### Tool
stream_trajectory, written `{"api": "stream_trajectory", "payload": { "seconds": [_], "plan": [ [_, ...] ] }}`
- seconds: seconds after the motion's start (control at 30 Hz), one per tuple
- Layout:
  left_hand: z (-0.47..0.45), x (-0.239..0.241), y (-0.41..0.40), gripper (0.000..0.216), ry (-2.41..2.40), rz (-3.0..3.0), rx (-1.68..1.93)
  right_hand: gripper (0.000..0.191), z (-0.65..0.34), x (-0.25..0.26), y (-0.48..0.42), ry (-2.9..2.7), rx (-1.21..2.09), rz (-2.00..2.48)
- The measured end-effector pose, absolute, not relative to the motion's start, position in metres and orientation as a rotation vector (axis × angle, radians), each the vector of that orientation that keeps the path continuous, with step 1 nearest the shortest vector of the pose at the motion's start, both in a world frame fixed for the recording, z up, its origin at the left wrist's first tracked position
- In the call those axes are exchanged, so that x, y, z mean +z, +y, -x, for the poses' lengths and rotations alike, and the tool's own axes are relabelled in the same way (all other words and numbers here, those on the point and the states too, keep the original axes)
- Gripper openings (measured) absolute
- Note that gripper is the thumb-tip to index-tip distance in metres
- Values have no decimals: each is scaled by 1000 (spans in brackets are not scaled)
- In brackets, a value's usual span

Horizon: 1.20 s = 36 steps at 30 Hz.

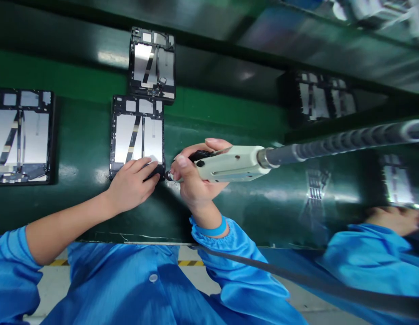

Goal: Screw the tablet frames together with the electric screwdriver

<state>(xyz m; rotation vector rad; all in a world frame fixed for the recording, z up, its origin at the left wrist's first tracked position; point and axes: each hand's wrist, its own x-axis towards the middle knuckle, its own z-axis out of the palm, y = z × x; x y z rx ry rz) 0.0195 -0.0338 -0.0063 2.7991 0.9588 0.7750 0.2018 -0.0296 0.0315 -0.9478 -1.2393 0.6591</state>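
My left hand [133,185] lies across the lower edge of an open tablet [123,133], its fingers stretched over the bottom right corner and its thumb hidden. The tablet has a black frame, silvery plates and dark ribbon cables. A small pale patch shows at the fingertips; I cannot make out what it is. My right hand [199,183] is wrapped around a whitish electric screwdriver [235,164] with a black lever. The tool lies nearly level, its metal tip pointing left beside the tablet's lower right corner. Whether the tip touches the tablet is unclear.
Behind the tablet stands a stack of similar units [153,63]; another open tablet [21,135] lies left. More units [321,97] sit back right, blurred. A ribbed grey cable [331,144] runs right from the tool. A co-worker's hand [394,219] is at far right. The worktop [84,113] is green.
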Motion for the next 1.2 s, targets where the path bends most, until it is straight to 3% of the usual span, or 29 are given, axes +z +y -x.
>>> {"api": "stream_trajectory", "payload": {
  "seconds": [0.3, 0.5, 0.6, 0.73, 0.9, 1.2],
  "plan": [
    [-14, -5, -26, 22, 956, -2803, 752, 41, -200, 37, -22, -1200, 666, 979],
    [1, 14, -19, 16, 835, -2651, 812, 43, -243, 45, 2, -1010, 390, 950],
    [21, 21, 1, 16, 1033, -2486, 1044, 46, -252, 37, 13, -977, 337, 943],
    [49, 11, 35, 30, 1392, -2212, 1202, 43, -244, 25, 20, -956, 367, 940],
    [60, -13, 50, 43, 1470, -2085, 1114, 44, -239, 14, 27, -941, 366, 945],
    [58, -17, 46, 36, 1468, -2171, 983, 45, -238, 8, 25, -971, 386, 1004]
  ]
}}
